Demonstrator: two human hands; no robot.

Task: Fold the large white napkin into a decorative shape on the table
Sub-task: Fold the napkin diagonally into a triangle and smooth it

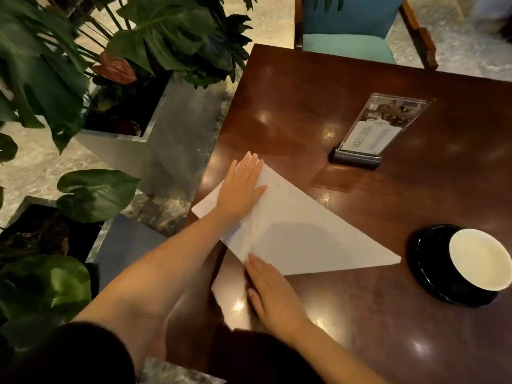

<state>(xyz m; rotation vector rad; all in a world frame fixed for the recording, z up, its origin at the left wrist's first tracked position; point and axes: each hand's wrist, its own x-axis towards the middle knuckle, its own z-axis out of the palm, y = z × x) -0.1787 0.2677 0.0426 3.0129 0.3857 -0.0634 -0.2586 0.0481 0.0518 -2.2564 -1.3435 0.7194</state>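
The large white napkin [299, 231] lies flat on the dark wooden table [346, 112], folded into a triangle with one point toward the cup at the right. My left hand [242, 187] rests palm down, fingers together, on the napkin's far left corner near the table edge. My right hand [273, 292] lies flat on the napkin's near corner, pressing the fold line. Neither hand grips anything. A part of the napkin at the near left runs under my right hand and wrist.
A black saucer [432, 273] with a white-lined cup [479, 259] stands at the right. An acrylic menu stand [368, 134] stands behind the napkin. A teal chair [352, 29] is at the far side. Planters with large green leaves [119, 112] line the floor at the left.
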